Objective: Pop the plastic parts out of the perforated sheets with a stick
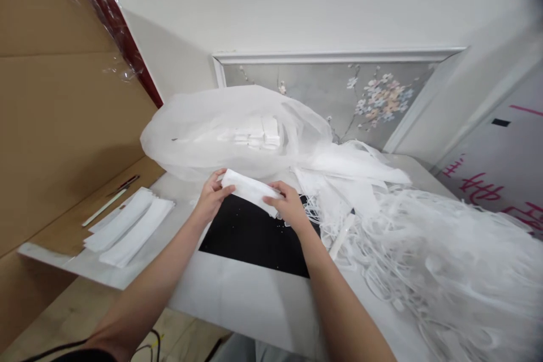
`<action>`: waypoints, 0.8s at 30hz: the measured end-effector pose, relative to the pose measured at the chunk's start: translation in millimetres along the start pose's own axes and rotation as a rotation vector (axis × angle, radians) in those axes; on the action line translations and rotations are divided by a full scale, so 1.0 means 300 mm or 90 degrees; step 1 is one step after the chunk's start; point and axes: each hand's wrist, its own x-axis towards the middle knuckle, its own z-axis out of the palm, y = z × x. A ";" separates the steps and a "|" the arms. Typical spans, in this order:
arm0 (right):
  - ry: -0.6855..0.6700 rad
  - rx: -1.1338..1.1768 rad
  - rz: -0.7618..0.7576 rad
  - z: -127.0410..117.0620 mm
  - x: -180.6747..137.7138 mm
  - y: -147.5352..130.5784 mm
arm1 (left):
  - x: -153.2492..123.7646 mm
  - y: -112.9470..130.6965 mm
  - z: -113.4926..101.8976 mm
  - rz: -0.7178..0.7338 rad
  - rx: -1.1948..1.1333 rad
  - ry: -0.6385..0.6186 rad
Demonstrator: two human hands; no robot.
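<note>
Both of my hands hold a thin stack of white strips [250,189] above a black mat [254,240]. My left hand [213,195] grips the stack's left end, thumb on top and fingers behind. At the other end, my right hand [289,205] pinches the stack between thumb and fingers. What material the strips are made of I cannot tell. Behind my hands lies a large translucent white bag [203,119] with white stacked pieces [258,134] showing inside it.
Two flat white bundles [136,232] lie at the left, near a pale stick [104,207] and a pen-like tool [127,182]. A tangled heap of white offcut strands [449,260] covers the right. A cardboard sheet [63,107] stands left; a framed flower panel [382,96] is behind.
</note>
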 end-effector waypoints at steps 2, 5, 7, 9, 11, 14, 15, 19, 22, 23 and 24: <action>0.047 -0.080 -0.049 -0.031 0.005 0.006 | 0.017 0.000 -0.034 -0.028 0.093 -0.097; 0.050 -0.160 -0.129 -0.047 0.004 0.024 | 0.036 -0.025 -0.063 -0.020 0.225 -0.171; 0.022 -0.191 -0.165 -0.043 0.003 0.040 | 0.046 -0.056 -0.074 0.001 0.291 -0.181; -0.010 -0.209 -0.181 -0.035 0.003 0.058 | 0.053 -0.088 -0.082 0.011 0.341 -0.189; -0.035 -0.214 -0.168 -0.032 0.005 0.076 | 0.055 -0.113 -0.089 0.004 0.370 -0.207; -0.071 -0.239 -0.114 -0.038 0.008 0.094 | 0.046 -0.131 -0.089 -0.012 0.405 -0.238; -0.083 -0.255 -0.094 -0.041 0.008 0.097 | 0.042 -0.133 -0.087 -0.017 0.419 -0.249; -0.100 -0.305 -0.030 -0.043 0.005 0.095 | 0.022 -0.131 -0.068 -0.017 0.433 -0.277; -0.096 -0.295 -0.016 -0.041 0.005 0.089 | 0.016 -0.123 -0.057 -0.002 0.405 -0.286; -0.095 -0.283 -0.015 -0.041 0.006 0.086 | 0.016 -0.120 -0.055 0.003 0.400 -0.285; -0.091 -0.271 -0.013 -0.043 0.007 0.084 | 0.017 -0.116 -0.054 0.009 0.398 -0.282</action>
